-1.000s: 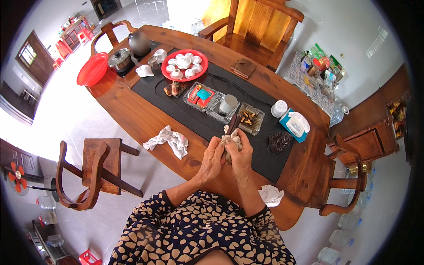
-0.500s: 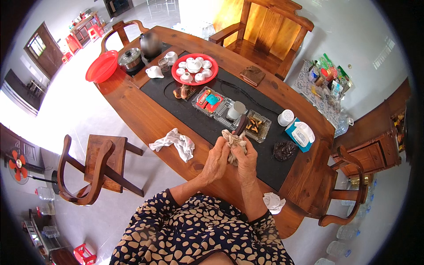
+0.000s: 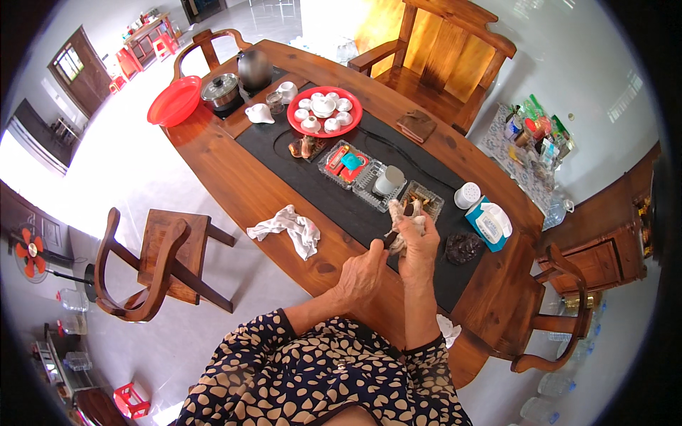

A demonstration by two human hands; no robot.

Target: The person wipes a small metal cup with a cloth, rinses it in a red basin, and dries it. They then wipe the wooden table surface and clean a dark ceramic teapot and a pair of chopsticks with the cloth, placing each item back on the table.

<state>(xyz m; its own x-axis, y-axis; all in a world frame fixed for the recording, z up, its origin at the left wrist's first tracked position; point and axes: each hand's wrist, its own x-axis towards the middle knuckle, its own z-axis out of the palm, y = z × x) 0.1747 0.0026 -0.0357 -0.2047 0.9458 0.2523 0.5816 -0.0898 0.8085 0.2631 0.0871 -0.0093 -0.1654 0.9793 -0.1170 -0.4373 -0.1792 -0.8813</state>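
Note:
My right hand (image 3: 418,245) is closed round a crumpled beige cloth (image 3: 395,211), over the front part of the dark tabletop inlay. The cloth is wrapped about a slim, dark brown, stick-like object (image 3: 390,239), whose kind I cannot make out. Lower and to the left, my left hand (image 3: 361,273) pinches the near end of that object, thumb and fingers pressed together. Just beyond the hands lies a clear glass ashtray (image 3: 430,199) with cigarette butts, partly hidden by the cloth. Beside it a white cup (image 3: 388,181) stands in a clear tray (image 3: 368,190).
A white rag (image 3: 290,228) lies at left on the wooden table (image 3: 213,167). Further back are a red tray (image 3: 357,106) of white teaware, a kettle (image 3: 255,69), a pot (image 3: 221,89) and a red basin (image 3: 174,101). A tissue pack (image 3: 490,224) and black crumpled bag (image 3: 463,250) lie right.
My left hand has drawn down from the cloth onto the dark object's near end. My right hand, with the cloth, has shifted up and right. The view has turned slightly.

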